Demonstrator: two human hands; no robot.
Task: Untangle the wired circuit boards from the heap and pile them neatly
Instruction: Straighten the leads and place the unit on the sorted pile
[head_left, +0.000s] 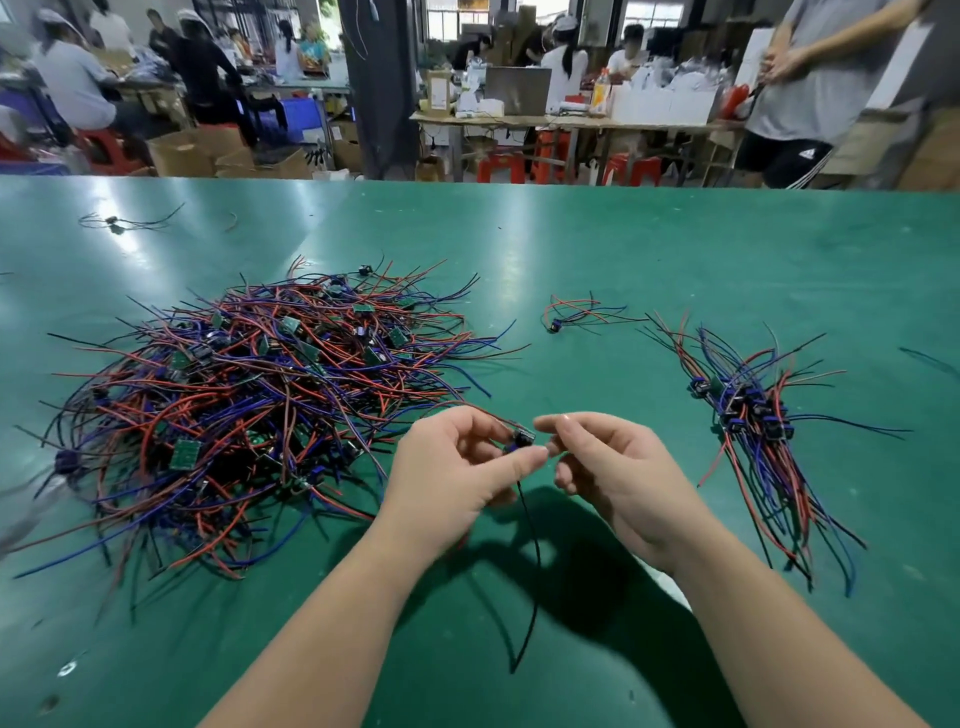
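Left hand (457, 467): fingers pinch small wired circuit board (521, 439)
Right hand (613, 467): fingers curled, grip unclear
Tangled red-blue wire heap (249, 405): nine o'clock
Neat wire pile (753, 415): three o'clock

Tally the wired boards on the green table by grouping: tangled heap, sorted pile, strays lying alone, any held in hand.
Tangled heap: 1
Sorted pile: 1
Stray boards lying alone: 2
Held board in left hand: 1
Total: 5

A dark pillar (382, 88) rises at top centre; workbenches (571, 122), red stools (501, 166) and cardboard boxes (182, 153) (some open) crowd the upper frame below bright windows (644, 11).
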